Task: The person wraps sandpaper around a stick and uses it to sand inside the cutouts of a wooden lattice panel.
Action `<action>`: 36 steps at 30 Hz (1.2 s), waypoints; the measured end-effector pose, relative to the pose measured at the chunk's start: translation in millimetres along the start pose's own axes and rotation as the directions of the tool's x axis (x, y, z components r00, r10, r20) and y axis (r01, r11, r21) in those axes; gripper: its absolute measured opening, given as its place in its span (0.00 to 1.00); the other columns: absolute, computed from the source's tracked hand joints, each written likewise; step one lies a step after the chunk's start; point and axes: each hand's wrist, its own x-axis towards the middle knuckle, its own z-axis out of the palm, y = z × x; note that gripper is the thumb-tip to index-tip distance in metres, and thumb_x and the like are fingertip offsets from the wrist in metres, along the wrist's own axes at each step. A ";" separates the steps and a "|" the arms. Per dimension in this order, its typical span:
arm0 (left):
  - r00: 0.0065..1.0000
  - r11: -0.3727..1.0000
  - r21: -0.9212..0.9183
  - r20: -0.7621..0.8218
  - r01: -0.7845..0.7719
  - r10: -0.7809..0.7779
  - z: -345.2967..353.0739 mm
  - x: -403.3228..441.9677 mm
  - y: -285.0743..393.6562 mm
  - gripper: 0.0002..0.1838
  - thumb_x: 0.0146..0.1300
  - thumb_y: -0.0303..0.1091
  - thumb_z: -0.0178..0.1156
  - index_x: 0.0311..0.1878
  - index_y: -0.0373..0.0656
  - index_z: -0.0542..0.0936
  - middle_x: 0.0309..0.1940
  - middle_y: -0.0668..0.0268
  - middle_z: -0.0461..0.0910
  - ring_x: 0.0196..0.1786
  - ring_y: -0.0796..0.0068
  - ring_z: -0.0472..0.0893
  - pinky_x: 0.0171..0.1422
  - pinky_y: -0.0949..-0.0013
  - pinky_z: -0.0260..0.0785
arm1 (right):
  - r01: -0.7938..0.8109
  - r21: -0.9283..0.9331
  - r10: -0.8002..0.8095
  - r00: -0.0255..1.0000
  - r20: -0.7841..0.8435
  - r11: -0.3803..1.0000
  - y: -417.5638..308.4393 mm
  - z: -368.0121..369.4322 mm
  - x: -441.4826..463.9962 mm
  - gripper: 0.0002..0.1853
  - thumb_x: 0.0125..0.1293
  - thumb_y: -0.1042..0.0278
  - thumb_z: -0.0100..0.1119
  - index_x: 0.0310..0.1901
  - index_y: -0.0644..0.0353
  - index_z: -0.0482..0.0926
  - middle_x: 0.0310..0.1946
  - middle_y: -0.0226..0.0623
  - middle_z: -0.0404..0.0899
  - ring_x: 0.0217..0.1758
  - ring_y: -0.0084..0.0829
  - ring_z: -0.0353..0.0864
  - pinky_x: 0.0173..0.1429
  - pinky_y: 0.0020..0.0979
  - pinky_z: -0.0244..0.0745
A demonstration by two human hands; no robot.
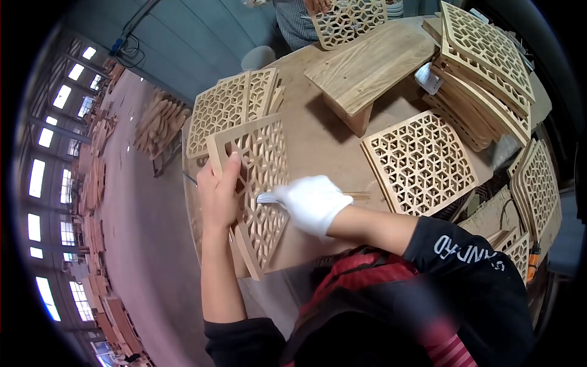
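Note:
My bare left hand (219, 189) grips the edge of a wooden lattice panel (260, 177), thumb on its frame. The panel is tilted up on edge, its pierced star-like pattern turned toward my right hand. In a white glove, my right hand (315, 203) is closed around a thin, pale strip-like tool (267, 198). The strip's end lies against or close to the lattice; I cannot tell whether it touches. Thin tan sticks (358, 196) show on the other side of the glove; whether they belong to the held tool is unclear.
More lattice panels (223, 110) lie at the table's far left. A stacked pair (422, 162) lies to the right, below a wooden stool-like piece (373, 64). Tall panel stacks (486, 55) stand at the right. Across the table, a person's hand (318, 6) holds another panel (348, 23).

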 end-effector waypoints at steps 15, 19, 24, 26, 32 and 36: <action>0.998 0.996 -0.056 0.019 0.066 -0.065 -3.4 1.5 1.6 0.19 0.69 0.40 0.58 0.50 0.31 0.79 0.40 0.60 0.83 0.42 0.75 0.81 0.47 0.70 0.73 | 0.010 0.003 -0.010 0.999 0.039 1.000 7.0 1.4 6.0 0.30 0.39 0.80 0.71 0.50 0.58 0.79 0.37 0.48 0.84 0.43 0.47 0.86 0.47 0.40 0.81; 0.999 0.998 0.054 -0.032 -0.020 0.022 9.4 0.6 6.1 0.18 0.69 0.42 0.59 0.40 0.31 0.82 0.30 0.68 0.80 0.32 0.82 0.73 0.39 0.75 0.65 | 0.100 -0.021 -0.100 0.995 -0.012 0.995 7.7 6.5 11.6 0.31 0.36 0.81 0.72 0.49 0.62 0.78 0.36 0.48 0.84 0.41 0.47 0.86 0.44 0.40 0.82; 0.999 0.999 -0.038 -0.047 0.023 -0.025 -3.7 2.6 -1.2 0.18 0.69 0.42 0.58 0.41 0.31 0.82 0.30 0.69 0.79 0.32 0.82 0.73 0.39 0.74 0.65 | 0.013 -0.003 -0.013 0.997 0.077 1.000 11.4 -1.5 8.6 0.30 0.35 0.81 0.72 0.47 0.63 0.77 0.34 0.49 0.84 0.42 0.47 0.86 0.44 0.41 0.82; 0.999 1.000 -0.031 -0.055 -0.001 -0.001 6.2 1.4 4.1 0.17 0.69 0.40 0.58 0.40 0.31 0.81 0.29 0.69 0.78 0.31 0.82 0.72 0.38 0.74 0.65 | 0.045 -0.036 -0.043 0.997 0.061 0.998 8.6 0.4 10.6 0.28 0.35 0.82 0.72 0.46 0.63 0.78 0.34 0.49 0.83 0.43 0.48 0.86 0.44 0.41 0.82; 0.999 0.999 -0.052 -0.043 0.003 -0.005 -2.7 7.3 -0.4 0.16 0.69 0.40 0.58 0.39 0.32 0.80 0.30 0.70 0.78 0.32 0.82 0.71 0.38 0.75 0.63 | 0.048 0.010 -0.049 0.994 0.099 0.999 13.2 -12.2 6.4 0.33 0.36 0.82 0.72 0.52 0.61 0.78 0.36 0.48 0.84 0.43 0.46 0.85 0.46 0.40 0.82; 0.999 0.997 -0.080 -0.027 0.025 -0.028 -3.9 8.7 -3.3 0.14 0.69 0.39 0.58 0.39 0.34 0.80 0.28 0.73 0.75 0.31 0.84 0.69 0.36 0.76 0.61 | 0.007 -0.051 0.000 0.991 0.136 0.999 8.9 -4.3 17.5 0.36 0.39 0.83 0.71 0.57 0.54 0.77 0.39 0.45 0.84 0.43 0.45 0.86 0.45 0.40 0.82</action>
